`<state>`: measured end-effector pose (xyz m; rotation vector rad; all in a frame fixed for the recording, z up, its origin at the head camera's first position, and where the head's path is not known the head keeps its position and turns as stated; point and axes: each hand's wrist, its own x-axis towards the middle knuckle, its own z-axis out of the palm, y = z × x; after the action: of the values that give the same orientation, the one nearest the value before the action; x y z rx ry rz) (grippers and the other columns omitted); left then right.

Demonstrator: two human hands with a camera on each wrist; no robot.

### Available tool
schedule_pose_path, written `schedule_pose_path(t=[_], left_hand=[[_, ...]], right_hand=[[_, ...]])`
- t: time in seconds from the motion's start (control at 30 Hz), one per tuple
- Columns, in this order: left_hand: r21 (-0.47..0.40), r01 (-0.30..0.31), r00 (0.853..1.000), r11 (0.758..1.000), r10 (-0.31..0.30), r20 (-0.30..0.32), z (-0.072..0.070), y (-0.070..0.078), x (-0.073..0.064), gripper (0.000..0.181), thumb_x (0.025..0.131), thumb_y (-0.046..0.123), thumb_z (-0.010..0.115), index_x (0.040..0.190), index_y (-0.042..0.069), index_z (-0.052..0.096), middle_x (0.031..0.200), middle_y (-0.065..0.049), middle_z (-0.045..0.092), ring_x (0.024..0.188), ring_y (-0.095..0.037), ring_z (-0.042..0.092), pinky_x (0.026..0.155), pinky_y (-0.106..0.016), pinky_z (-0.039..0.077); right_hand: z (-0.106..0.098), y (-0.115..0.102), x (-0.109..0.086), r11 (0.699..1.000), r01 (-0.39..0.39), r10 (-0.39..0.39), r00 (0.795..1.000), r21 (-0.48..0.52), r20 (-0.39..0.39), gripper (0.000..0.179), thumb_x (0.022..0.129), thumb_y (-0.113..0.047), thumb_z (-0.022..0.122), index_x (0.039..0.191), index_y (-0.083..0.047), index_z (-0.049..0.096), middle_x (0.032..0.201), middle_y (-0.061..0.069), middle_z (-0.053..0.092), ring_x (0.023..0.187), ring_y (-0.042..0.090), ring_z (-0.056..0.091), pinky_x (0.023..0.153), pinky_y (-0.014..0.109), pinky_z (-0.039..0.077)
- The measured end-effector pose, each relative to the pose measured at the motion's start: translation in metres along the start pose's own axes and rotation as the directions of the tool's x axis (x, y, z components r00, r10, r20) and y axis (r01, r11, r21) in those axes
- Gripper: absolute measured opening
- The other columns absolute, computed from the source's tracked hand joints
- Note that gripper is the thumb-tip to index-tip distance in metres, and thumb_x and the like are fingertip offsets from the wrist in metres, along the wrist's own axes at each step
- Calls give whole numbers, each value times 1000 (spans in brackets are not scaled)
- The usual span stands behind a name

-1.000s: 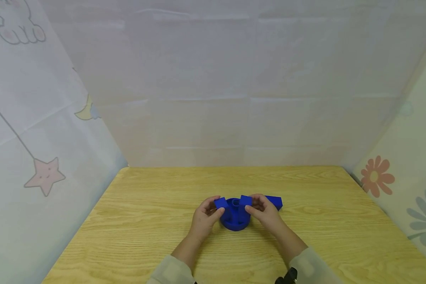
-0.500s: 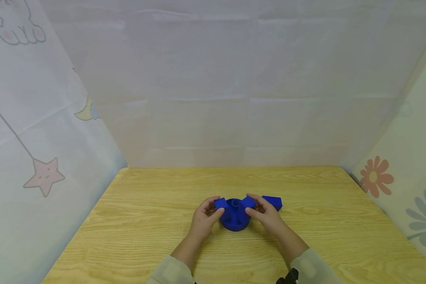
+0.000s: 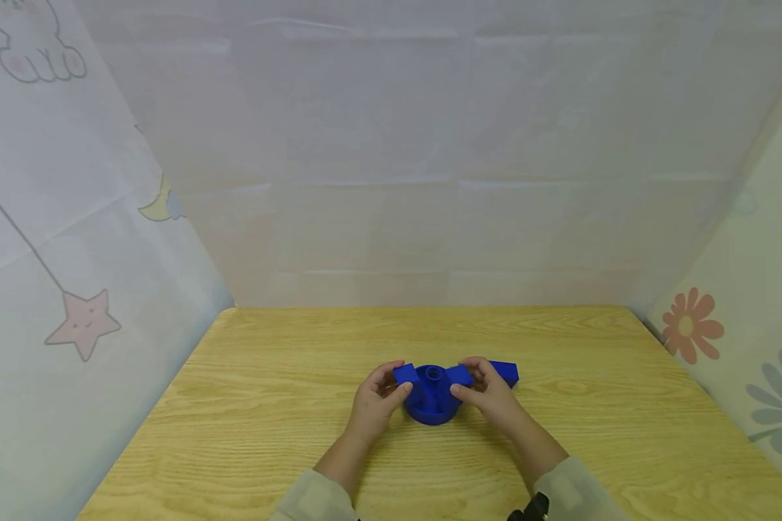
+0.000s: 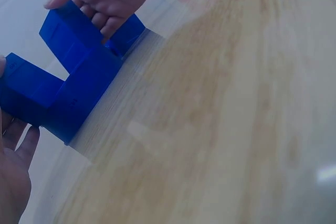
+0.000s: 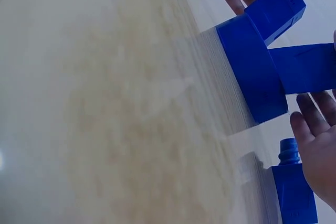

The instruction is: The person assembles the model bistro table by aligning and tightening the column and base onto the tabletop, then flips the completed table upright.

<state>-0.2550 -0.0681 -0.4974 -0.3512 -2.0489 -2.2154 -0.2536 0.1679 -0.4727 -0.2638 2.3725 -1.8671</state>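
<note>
A round blue base [image 3: 432,414] with a raised ring in its middle lies on the table. Two blue blocks rise from its sides, leaning outward. My left hand [image 3: 374,402] pinches the left block [image 3: 405,373] between thumb and fingers. With thumb and fingertips, my right hand [image 3: 489,394] grips the right block [image 3: 459,375]. In the right wrist view both blocks meet the upper face of the base [image 5: 252,72]. The lower ends of the blocks are hidden inside the rim in the head view.
Just beyond my right hand lies another blue piece [image 3: 505,373], tapered in shape. The right wrist view shows a threaded stub [image 5: 289,151] on its end. The wooden table [image 3: 287,347] runs back to a cloth-covered wall [image 3: 391,217].
The top of the right block has tilted outward to the right, and my right fingers have shifted with it. My left hand and the left block have stayed in place.
</note>
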Motion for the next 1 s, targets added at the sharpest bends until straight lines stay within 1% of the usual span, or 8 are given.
schedule_pose_path(t=[0.1,0.27,0.33,0.5,0.57,0.67,0.8,1.0], left_hand=[[4,0,1000,1000,0,-2,0,-1,0,43,87,1,70,128,-1,59,120,-24,64,106,-19,64,87,-16,51],[11,-2,1000,1000,2,2,-1,0,0,43,87,2,70,129,-1,59,120,-25,64,107,-20,63,88,-16,51],[14,-4,1000,1000,3,4,-1,0,0,43,88,2,70,129,-2,59,121,-25,63,108,-21,63,88,-16,51],[17,-5,1000,1000,4,7,-1,0,0,45,88,3,70,130,-4,57,122,-24,63,109,-20,63,89,-16,51],[21,-6,1000,1000,6,7,-1,0,0,44,88,3,71,130,-4,57,122,-23,64,108,-19,63,89,-16,51],[34,-6,1000,999,6,7,-1,0,0,45,88,3,70,130,-4,57,121,-23,64,106,-17,63,88,-17,52],[32,-4,1000,999,4,2,-1,-1,0,44,88,2,70,130,-3,58,120,-21,65,104,-15,64,88,-17,52],[39,2,1000,999,-3,13,-2,-1,1,44,90,4,69,132,-3,56,121,-21,64,107,-18,63,88,-16,51]], right_hand=[[-1,1,-2,1000,-2,2,1000,10,3,56,92,-17,69,138,-2,41,133,16,58,120,28,57,96,35,51],[-3,2,-7,998,50,-50,999,-25,-4,52,94,-19,66,138,-1,43,134,19,57,129,33,52,108,45,44],[-4,3,-9,997,72,-72,997,-32,-2,51,95,-19,65,138,0,45,134,19,58,126,28,54,109,41,42],[-6,6,-13,997,81,-81,996,-11,27,51,97,-19,61,142,0,46,130,18,59,111,7,59,96,22,48],[-7,8,-14,997,76,-76,996,2,39,51,98,-20,60,143,0,46,131,19,58,107,2,59,91,18,49],[-8,9,-15,996,82,-83,995,20,58,51,99,-20,58,144,1,45,138,22,53,107,-2,57,91,17,48],[-9,8,-16,997,75,-77,994,28,72,50,98,-20,58,143,0,47,145,22,47,108,-1,56,92,19,49],[-9,5,-17,998,65,-63,995,-21,80,50,96,-21,62,142,-7,50,137,20,51,102,10,55,90,28,51]])
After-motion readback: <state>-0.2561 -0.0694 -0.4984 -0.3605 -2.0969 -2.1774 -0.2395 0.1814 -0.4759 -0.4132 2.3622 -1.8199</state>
